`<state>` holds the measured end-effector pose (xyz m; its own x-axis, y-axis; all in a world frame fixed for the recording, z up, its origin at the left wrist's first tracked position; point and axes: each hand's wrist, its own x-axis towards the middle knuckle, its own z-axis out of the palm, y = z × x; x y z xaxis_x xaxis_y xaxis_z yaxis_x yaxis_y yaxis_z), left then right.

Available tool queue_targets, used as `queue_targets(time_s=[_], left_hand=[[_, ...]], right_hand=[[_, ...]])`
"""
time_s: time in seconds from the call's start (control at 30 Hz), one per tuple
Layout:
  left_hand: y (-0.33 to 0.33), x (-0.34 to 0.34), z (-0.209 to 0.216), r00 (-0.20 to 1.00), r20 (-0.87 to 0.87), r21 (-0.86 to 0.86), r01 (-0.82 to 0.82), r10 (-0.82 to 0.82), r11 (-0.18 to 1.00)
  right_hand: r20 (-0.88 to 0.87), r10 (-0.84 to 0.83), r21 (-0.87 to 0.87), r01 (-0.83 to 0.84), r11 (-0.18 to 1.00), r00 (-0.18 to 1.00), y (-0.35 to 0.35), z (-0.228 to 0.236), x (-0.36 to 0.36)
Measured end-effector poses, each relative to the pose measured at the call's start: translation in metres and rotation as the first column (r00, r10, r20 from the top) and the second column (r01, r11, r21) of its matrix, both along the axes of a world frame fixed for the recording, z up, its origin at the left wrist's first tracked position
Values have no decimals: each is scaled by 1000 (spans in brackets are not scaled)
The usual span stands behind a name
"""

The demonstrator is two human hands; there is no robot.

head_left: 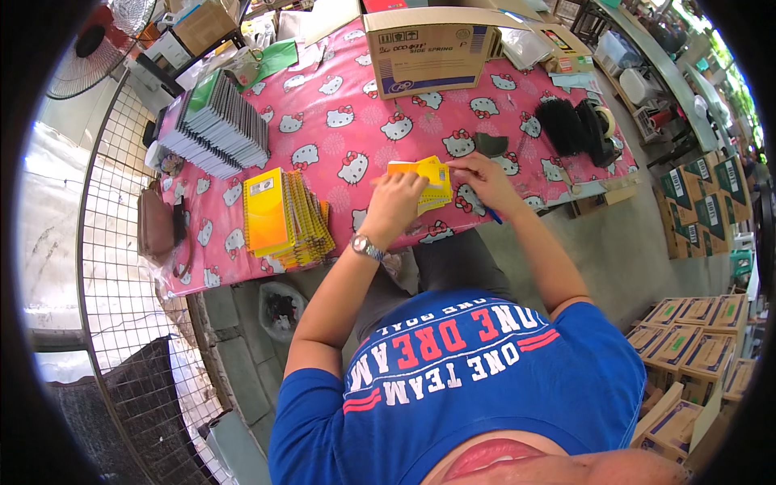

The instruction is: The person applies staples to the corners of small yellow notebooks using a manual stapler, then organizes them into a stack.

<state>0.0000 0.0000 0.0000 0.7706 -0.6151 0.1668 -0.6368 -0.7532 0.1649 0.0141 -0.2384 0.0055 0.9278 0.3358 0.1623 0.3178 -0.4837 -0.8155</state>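
A small pile of yellow notebooks (436, 179) lies in front of me on the table, fanned a little out of line. Across the left part of the top cover rests my left hand (394, 204), its fingers laid over it and a metal watch on the wrist. My right hand (487, 182) is at the pile's right edge, with thumb and forefinger pinched at a notebook's corner. A blue pen (494, 215) sticks out beneath that hand; whether the palm grips it is hidden. Left of my hands stands a stack of yellow spiral notebooks (271, 214).
A pink patterned cloth (335, 117) covers the table. On it are a tall stack of dark-covered notebooks (226, 125), a cardboard box (428, 61), a black bristly object (560, 127) and a tape roll (605, 121). A brown bag (158, 225) sits at the left edge. Cartons (687, 339) stand lower right.
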Motion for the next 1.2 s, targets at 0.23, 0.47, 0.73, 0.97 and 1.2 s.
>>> queue_targets(time_s=[0.23,0.47,0.73,0.97,1.2], left_hand=[[-26,25,4,969,207,-265,-77,134,961],[-20,26,4,970,219,-282,-37,102,959],[-25,18,5,968,233,-258,-33,96,965],[-35,17,7,986,151,-227,-41,77,973],[-27,15,14,995,96,-306,13,18,952]], right_hand=[[156,-93,195,61,979,983,13,-2,10],[209,-131,228,82,970,969,23,-10,2],[-109,-29,89,39,995,994,17,-2,-5],[205,-19,15,16,1000,979,18,13,1],[16,-314,-301,305,904,949,-34,-58,86]])
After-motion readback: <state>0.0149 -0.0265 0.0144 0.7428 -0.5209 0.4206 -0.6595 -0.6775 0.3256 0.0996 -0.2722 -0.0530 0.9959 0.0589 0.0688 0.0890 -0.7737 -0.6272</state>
